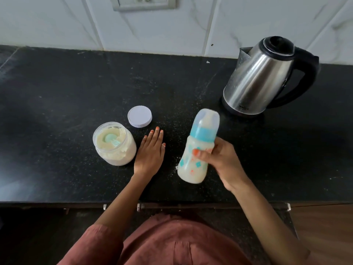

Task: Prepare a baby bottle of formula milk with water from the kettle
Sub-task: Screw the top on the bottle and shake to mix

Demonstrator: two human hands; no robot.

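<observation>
- The right hand point(219, 159) is wrapped around the middle of the baby bottle point(198, 148), thumb across its front, fingers curled behind it
- The bottle is held clear of the black counter point(57, 92), tilted with its top leaning away and to the right; it is full of pale milky liquid, carries a blue collar, and a clear cap covers the teat; its outline is blurred
- The left hand point(150, 152) lies flat on the counter, palm down, fingers straight and together, holding nothing
- The bottle is just right of the left hand, apart from it, with a sprinkle of spilled powder point(174, 169) on the counter between them
- The open formula jar point(114, 144) stands just left of the left hand, nearly touching it, filled with cream powder and with a teal scoop point(111, 139) resting in it
- Its white lid point(139, 116) lies flat on the counter just behind the jar and the left fingertips
- The steel kettle point(267, 75), with black lid and handle, stands beyond the bottle at the back right, well apart from both hands, near the tiled wall point(191, 25)
</observation>
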